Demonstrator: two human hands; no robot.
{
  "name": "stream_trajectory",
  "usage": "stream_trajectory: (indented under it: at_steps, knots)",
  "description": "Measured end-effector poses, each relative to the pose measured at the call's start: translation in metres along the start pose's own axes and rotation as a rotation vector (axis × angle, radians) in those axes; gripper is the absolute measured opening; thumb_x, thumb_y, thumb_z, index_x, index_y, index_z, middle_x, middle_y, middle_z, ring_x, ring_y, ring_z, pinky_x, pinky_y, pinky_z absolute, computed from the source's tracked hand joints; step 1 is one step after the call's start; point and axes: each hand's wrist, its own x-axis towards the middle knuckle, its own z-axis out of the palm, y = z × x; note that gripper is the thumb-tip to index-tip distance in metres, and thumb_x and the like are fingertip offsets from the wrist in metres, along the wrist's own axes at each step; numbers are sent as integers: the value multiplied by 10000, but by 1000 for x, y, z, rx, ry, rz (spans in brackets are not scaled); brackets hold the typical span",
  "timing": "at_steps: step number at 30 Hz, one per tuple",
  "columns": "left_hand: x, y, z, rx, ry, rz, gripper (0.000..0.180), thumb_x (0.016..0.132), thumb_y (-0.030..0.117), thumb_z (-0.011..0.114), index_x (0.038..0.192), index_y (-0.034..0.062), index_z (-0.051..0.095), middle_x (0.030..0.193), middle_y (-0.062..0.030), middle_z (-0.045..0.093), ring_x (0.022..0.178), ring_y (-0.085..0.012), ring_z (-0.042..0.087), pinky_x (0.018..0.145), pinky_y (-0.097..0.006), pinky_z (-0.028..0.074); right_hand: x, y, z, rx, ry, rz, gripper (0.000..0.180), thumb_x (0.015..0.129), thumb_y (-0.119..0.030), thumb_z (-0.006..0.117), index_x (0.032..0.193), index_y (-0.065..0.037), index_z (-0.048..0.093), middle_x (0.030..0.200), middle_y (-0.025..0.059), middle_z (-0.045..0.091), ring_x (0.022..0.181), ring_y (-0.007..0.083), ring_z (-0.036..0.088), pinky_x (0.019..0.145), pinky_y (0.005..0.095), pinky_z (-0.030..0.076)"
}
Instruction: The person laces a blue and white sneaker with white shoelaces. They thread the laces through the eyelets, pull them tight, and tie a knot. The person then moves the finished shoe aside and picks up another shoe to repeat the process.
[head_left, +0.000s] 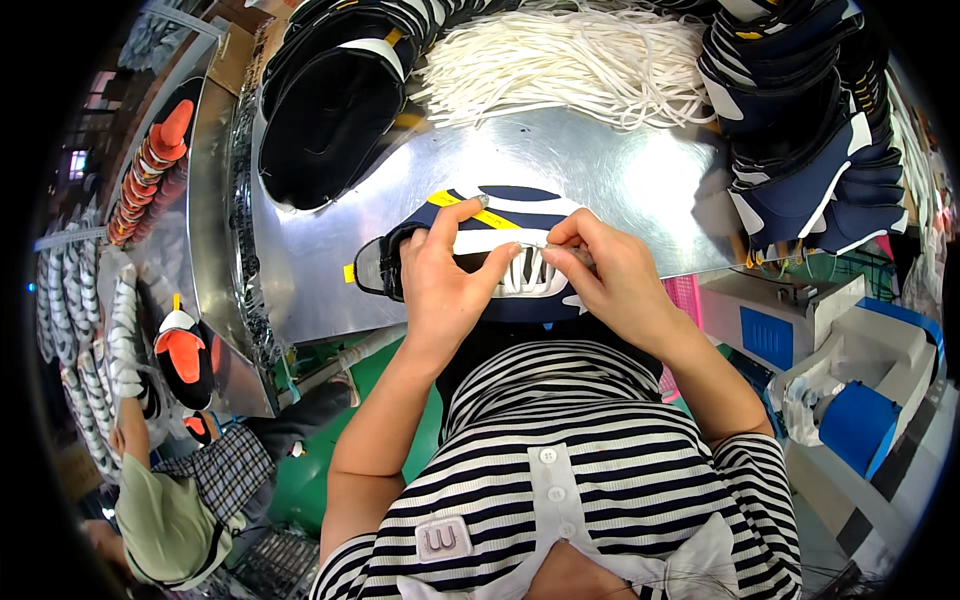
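From the head camera I see both hands meeting over a navy and white shoe upper [500, 235] that lies at the near edge of a steel worktable [620, 180], just in front of my striped shirt [560, 450]. My left hand [445, 275] rests on the upper's left part, wrist bent down, thumb reaching toward the middle and index finger stretched up to a yellow strip [478, 210] on the fabric; the fingers are curled and pressed onto the upper rather than spread. My right hand [605, 270] comes in from the right with its fingers bunched together, pinching the end of a white lace [528, 246] at the upper's lacing area, thumb tip nearly touching the left thumb. I cannot tell how far the lace runs through the eyelets, since the fingers cover them.

Behind the hands, a loose heap of white laces [570, 60] lies at the table's far edge. A stack of dark uppers [330, 110] stands at the far left of the table, and a larger pile of navy uppers [800, 130] crowds the far right. To the left, orange shoe lasts [160, 160] sit in a row on a conveyor, and another worker [170, 510] in a pale green top sits at lower left. A blue and white machine [830, 360] stands at right.
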Motion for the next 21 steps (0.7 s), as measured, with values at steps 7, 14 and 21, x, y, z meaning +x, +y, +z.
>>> stream_trajectory:
  at_steps: [7,14,21]
  knots:
    - [-1,3,-2,-106,-41,1,441,810,75,782,1196,-29,595,979,-114,702,891,-135,653,803,-274,508,9,2,5,-269,-31,-85,156,874,-156,669,891,-31,577,755,121,661,670,298,664,581,391,505]
    - [1,11,-5,-177,-48,-111,357,851,-9,671,1199,-13,591,863,-157,706,710,-195,669,638,-298,496,32,2,47,-589,16,-231,162,826,-147,635,898,-20,564,761,117,651,676,284,673,573,383,534]
    - [8,-10,-8,-422,-90,-134,523,851,-21,690,1324,-19,467,1091,-117,645,931,-127,649,797,-238,527,19,0,-20,-270,90,-50,202,887,-163,688,1050,-50,651,836,131,692,722,278,686,630,349,522]
